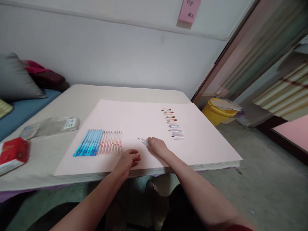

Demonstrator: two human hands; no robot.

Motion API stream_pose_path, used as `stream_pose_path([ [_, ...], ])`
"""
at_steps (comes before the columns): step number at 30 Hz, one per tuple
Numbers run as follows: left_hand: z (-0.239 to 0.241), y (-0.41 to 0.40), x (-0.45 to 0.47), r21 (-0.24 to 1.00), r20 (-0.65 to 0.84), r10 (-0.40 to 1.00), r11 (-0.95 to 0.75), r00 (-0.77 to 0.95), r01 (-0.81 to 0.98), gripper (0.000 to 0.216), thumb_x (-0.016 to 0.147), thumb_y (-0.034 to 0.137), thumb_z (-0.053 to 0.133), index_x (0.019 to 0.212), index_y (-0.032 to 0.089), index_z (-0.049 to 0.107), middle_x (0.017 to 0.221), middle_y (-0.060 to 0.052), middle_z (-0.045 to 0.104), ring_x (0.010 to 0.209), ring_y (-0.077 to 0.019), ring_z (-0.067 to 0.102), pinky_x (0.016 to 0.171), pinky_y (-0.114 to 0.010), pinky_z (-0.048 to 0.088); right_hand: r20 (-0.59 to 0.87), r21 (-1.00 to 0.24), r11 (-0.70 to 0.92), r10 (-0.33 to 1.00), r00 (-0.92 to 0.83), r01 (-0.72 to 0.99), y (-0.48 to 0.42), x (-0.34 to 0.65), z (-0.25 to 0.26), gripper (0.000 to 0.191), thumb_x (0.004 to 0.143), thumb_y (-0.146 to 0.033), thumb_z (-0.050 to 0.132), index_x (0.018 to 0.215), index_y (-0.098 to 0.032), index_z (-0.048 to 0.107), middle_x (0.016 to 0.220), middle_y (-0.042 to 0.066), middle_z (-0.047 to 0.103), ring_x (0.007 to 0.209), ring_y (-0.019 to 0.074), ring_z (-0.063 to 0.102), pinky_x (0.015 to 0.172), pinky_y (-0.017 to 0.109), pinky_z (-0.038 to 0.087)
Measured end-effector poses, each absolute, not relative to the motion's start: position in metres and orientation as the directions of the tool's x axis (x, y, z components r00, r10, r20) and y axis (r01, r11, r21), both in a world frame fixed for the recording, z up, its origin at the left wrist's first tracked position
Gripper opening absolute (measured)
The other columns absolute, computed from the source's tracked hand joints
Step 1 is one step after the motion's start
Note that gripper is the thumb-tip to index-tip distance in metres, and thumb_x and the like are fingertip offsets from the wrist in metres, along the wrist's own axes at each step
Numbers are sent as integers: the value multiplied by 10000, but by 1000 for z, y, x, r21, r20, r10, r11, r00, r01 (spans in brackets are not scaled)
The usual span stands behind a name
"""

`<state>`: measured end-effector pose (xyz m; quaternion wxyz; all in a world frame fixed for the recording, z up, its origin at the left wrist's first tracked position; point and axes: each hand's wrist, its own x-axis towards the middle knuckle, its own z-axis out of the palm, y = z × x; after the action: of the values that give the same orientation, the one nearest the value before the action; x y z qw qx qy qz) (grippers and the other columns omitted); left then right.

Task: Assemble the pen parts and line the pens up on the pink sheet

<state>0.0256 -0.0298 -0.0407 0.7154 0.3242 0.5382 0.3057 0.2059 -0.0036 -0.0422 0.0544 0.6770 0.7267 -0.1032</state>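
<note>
My right hand has its fingers closed on a slim white pen with a thin dark tip pointing left, just above the pink sheet. To its left, my left hand is over the sheet's front edge, fingers apart and slightly curled, holding nothing. A row of blue pens and a row of clear pens with reddish marks lie side by side beyond my left hand. Farther right, a column of short brown-and-white pen pieces and whitish pieces lies on the sheet.
Clear plastic packaging and a red packet lie on the cream-covered table at left. A grey pillow rests beyond them. A yellow bucket stands on the floor at right. A wall backs the table.
</note>
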Motion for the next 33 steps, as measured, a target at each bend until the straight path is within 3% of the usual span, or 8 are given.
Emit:
stream_pose_path([
  [8,-43,-34,28,765,-589,762,633,267,-118,261,647,204,690,869,126,579,798,-87,655,683,-143,625,598,-245,446,-207,-85,80,974,-96,993,-9,204,-35,249,838,-217,448,1051,-200,575,1083,104,577,905,228,614,725,302,442],
  [16,-39,-36,30,754,-598,761,641,251,-146,239,677,191,668,884,118,575,767,-77,646,673,-144,626,617,-252,456,-200,-71,70,976,-83,995,-12,196,-29,275,835,-185,425,1050,-134,589,1036,143,618,902,244,616,734,311,434],
  [21,-44,-37,32,691,-600,758,652,255,-312,158,708,227,663,808,143,574,749,-43,639,665,-124,624,640,-250,470,-254,-201,143,948,-193,969,-26,174,-27,229,843,-282,473,1002,-182,604,920,91,676,843,205,620,661,252,400],
  [27,-42,-30,28,661,-590,785,604,188,-445,74,724,129,636,733,140,563,679,-19,631,611,-98,612,622,-224,484,-150,-369,206,949,-276,907,-25,171,-27,238,888,-358,459,916,-201,636,848,48,686,773,157,618,621,215,375],
  [33,-23,-11,11,636,-579,799,566,159,-524,50,739,108,625,779,117,596,782,-100,679,720,-143,655,605,-219,516,-172,-33,65,983,-70,997,-11,197,-33,271,908,-260,388,990,-158,625,923,131,674,844,229,638,694,295,436],
])
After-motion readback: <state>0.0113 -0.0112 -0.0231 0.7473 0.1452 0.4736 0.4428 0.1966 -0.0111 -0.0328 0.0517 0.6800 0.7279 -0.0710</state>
